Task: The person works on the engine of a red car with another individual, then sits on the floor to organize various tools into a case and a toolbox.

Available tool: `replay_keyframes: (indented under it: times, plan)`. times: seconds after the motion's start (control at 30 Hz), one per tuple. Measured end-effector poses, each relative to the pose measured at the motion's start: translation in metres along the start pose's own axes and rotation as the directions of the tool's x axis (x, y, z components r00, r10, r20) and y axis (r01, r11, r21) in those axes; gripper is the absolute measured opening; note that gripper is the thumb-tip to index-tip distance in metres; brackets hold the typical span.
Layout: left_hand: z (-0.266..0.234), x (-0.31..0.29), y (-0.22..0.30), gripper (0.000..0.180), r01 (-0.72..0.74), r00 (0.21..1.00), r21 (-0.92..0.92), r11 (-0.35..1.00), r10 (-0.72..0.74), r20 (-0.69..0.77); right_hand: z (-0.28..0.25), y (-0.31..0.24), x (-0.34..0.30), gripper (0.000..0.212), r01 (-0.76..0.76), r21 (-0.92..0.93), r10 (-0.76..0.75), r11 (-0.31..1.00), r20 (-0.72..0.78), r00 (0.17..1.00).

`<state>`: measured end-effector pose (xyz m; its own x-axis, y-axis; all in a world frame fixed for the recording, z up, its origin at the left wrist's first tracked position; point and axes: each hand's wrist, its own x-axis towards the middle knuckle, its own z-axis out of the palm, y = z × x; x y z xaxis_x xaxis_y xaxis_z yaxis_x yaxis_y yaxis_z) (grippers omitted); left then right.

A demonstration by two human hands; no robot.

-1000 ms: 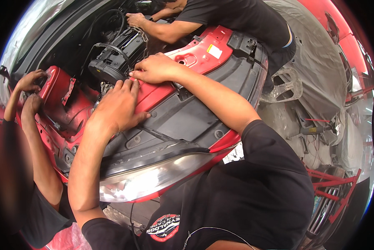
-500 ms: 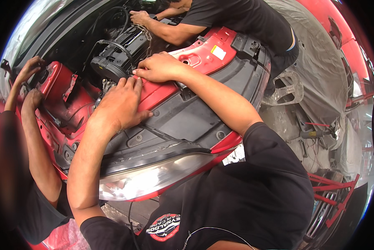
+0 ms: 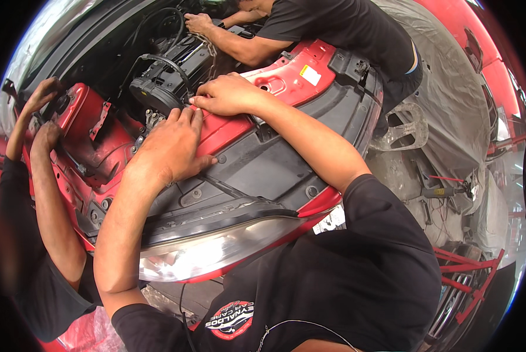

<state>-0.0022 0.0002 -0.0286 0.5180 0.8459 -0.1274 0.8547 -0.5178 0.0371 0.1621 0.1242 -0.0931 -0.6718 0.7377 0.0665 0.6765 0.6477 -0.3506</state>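
My left hand [image 3: 172, 144] lies over the car's red front crossmember [image 3: 225, 129] and the black plastic panel [image 3: 245, 167] in front of it. Its fingers are stretched out, with the thumb apart on the black panel. Close beside it, my right hand [image 3: 225, 94] rests palm down on the same crossmember, fingers loosely bent over its inner edge and the fingertips partly hidden. Neither hand visibly holds anything. Just past my fingertips sits the engine [image 3: 157, 82] in the open bay, with a black hose [image 3: 172, 61] arching over it and a chain [image 3: 210, 53] running along it.
A co-worker [image 3: 327, 35] leans into the bay from the far right, a hand [image 3: 199, 23] near the chain. Another person's arms [image 3: 51, 176] reach in at the left beside the red strut tower [image 3: 87, 117]. The headlight [image 3: 210, 249] is below my forearms; a red stand [image 3: 462, 270] is at right.
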Motion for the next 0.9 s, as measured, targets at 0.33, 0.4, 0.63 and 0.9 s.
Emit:
replay_keyframes:
  times: [0.33, 0.4, 0.63, 0.9]
  plan:
    - [0.0002, 0.0005, -0.0012, 0.093, 0.0, 1.0, -0.007, 1.0, 0.0, 0.0, 0.0017, 0.0009, 0.0006, 0.05, 0.019, 0.003, -0.018, 1.0, -0.031, 0.999]
    - [0.0031, 0.0, -0.0025, 0.093, -0.009, 1.0, 0.0, 1.0, 0.009, -0.019, 0.0027, 0.0015, 0.0006, 0.05, 0.027, -0.002, -0.027, 1.0, -0.037, 0.999]
    - [0.0032, -0.0011, -0.0033, 0.093, -0.024, 0.999, 0.005, 1.0, 0.024, -0.039, 0.0004, -0.0015, -0.0003, 0.05, 0.013, -0.007, -0.013, 1.0, -0.026, 1.0]
    - [0.0007, 0.002, -0.0011, 0.093, -0.029, 0.999, -0.001, 1.0, 0.029, -0.025, -0.0006, 0.0011, -0.0013, 0.049, 0.014, -0.023, -0.015, 1.0, -0.014, 1.0]
